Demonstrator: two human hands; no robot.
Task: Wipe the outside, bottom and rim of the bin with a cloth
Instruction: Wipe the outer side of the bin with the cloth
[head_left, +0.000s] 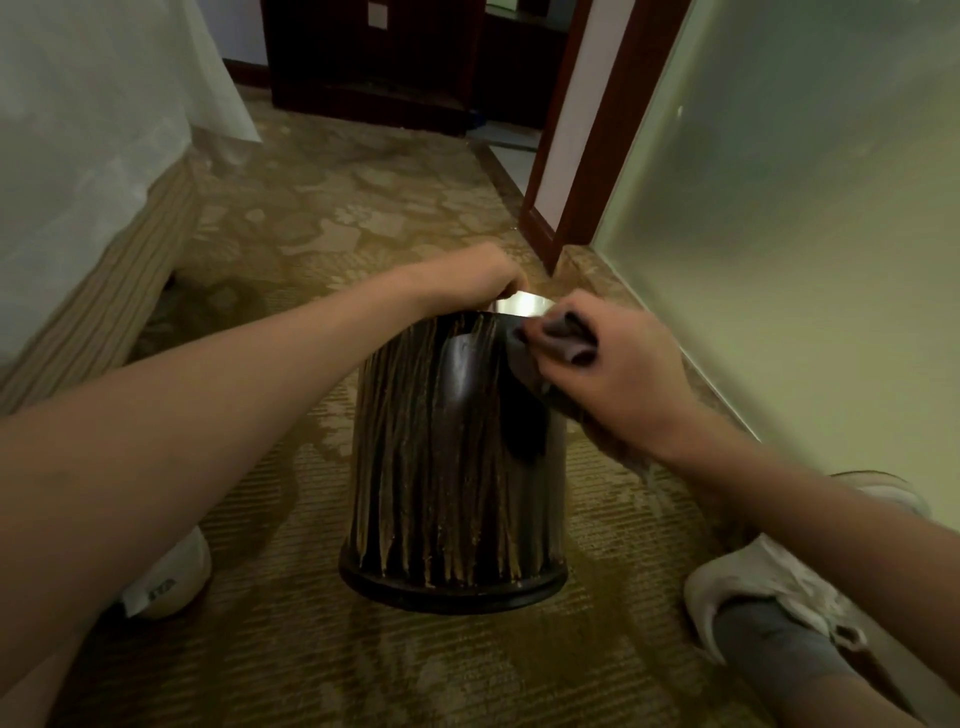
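- Judged step: wiping the top of the outside wall, just under the rim, on the right side of the dark cylindrical bin (452, 467) with streaked wood-grain sides.
- Sits on the patterned tan carpet (260, 649) in the lower centre of the frame, with its black base ring nearest the bottom edge and its shiny metal rim (519, 304) at mid-frame. Cannot tell whether upright or tipped away.
- Left hand (483, 280): curled over the far edge of the rim and grasping it, fingertips hidden behind the metal.
- Right hand (613, 374): clenched round a bunched grey cloth (561, 338) and pressing it against the upper right wall, touching the rim's lower edge. A loose flap hangs down the side.
- To do it well: keep the left grip firm so the bin neither rolls nor slides under the pressure.
- Flatten the bunched cloth somewhat for wider contact, and tuck in the hanging flap.
- Wipe in long strokes along the grain, from rim toward base, overlapping each pass.
- Turn the bin by the rim rather than reaching round it.
- Likely leaves the rim's full circle and the bottom to do, so tip the bin over for the bottom.
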